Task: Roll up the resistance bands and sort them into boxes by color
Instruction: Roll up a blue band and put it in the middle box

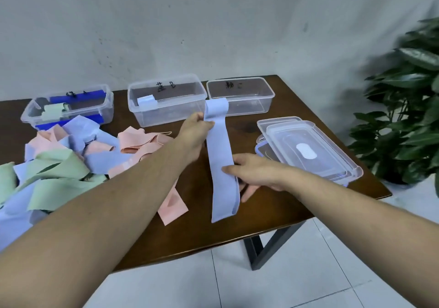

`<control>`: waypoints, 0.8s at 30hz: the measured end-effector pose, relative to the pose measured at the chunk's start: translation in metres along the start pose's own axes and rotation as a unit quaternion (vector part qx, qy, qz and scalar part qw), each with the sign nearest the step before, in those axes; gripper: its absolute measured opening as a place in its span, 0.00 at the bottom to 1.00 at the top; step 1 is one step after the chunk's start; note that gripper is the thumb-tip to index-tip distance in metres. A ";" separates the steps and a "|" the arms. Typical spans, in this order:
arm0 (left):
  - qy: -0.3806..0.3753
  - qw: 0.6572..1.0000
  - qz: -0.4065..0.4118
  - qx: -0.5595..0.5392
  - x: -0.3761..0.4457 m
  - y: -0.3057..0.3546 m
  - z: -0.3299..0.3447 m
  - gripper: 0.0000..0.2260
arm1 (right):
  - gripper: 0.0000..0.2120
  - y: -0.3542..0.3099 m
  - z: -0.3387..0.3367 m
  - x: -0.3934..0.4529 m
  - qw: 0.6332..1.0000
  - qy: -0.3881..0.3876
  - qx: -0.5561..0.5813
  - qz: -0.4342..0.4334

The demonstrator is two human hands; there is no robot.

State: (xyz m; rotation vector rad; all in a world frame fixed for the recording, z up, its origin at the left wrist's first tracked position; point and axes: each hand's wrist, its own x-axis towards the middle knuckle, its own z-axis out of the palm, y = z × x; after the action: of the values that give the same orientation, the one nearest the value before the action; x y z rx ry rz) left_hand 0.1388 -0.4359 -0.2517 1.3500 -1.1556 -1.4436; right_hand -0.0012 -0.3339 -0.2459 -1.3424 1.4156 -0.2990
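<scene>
We hold one long light-blue stretchy band (219,165) out flat over the dark brown wooden counter (280,212). Our left hand (196,127) pinches it near the top end, and our right hand (251,172) grips its side lower down, with the thumb on top. This band is not rolled yet. Three clear plastic boxes sit in a row at the back. The left clear box (69,108) has a pale green roll (53,110) and something dark blue inside. The middle clear box (166,98) has one light-blue roll (146,101) in it. The right clear box (241,95) looks empty. We think our band should go in the middle one once it is rolled. A big messy pile of pink, green and blue bands (59,163) lies on the left of the counter, so most of the job is left. A stack of clear lids (308,148) rests on the right side.
</scene>
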 end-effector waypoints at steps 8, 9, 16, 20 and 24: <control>0.035 0.996 -0.080 -0.002 0.023 -0.005 -0.002 0.16 | 0.11 0.027 0.001 0.007 0.949 0.181 -0.256 -0.021; 0.033 0.995 -0.094 -0.008 0.024 -0.006 -0.003 0.19 | 0.13 0.030 0.002 0.007 0.949 0.195 -0.245 -0.025; 0.052 0.992 -0.097 -0.054 0.022 -0.016 -0.012 0.22 | 0.11 0.045 0.006 -0.005 0.937 0.189 -0.272 -0.109; 0.097 0.992 -0.007 0.077 0.012 -0.024 -0.014 0.17 | 0.14 0.055 0.011 -0.017 0.914 0.157 -0.323 -0.187; 0.072 0.956 0.145 0.245 -0.020 -0.031 -0.016 0.12 | 0.22 0.069 0.003 -0.031 0.915 0.110 -0.306 -0.239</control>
State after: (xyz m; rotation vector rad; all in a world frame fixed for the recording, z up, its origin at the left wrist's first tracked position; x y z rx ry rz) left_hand 0.1575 -0.4103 -0.2770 1.5049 -1.6045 -0.8603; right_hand -0.0437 -0.2845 -0.2852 -2.2431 1.4028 -0.3492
